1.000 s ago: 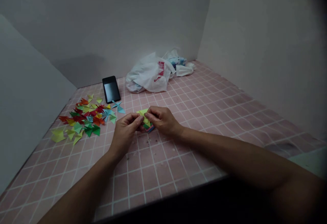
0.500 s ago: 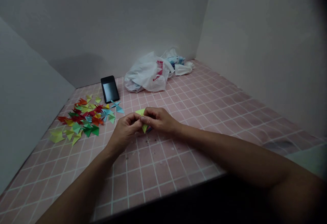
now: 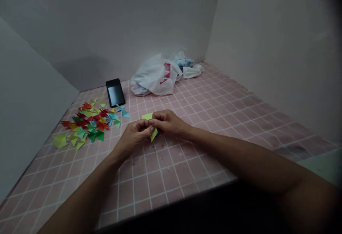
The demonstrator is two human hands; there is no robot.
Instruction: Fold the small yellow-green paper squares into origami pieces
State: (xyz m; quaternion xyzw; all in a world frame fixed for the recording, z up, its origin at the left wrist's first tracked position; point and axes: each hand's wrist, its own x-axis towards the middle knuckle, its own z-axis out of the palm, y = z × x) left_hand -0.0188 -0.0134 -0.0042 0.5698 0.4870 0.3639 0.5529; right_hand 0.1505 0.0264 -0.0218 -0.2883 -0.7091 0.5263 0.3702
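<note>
Between my two hands is a piece of yellow-green folded paper point(image 3: 147, 116), its upper edge and a lower pointed corner showing. My left hand point(image 3: 135, 133) pinches it from the left, thumb and fingers closed. From the right, my right hand point(image 3: 169, 123) grips the same paper with the thumb against the fingers. The middle of the paper is hidden by my fingers. Left of my hands lies a spread pile of small folded paper pieces point(image 3: 92, 133) in red, orange, yellow, green and blue. Something dark lies partly hidden under my right hand.
A black phone point(image 3: 115, 93) leans upright behind the paper pile. White plastic bags point(image 3: 156, 75) with red print sit at the back by the wall. The surface has a pink tiled cover point(image 3: 144, 187), with walls on three sides and a dark front edge.
My fingers have shifted slightly on the yellow-green paper, and my right hand sits a little higher. More of the paper's lower corner shows now. The view has moved slightly.
</note>
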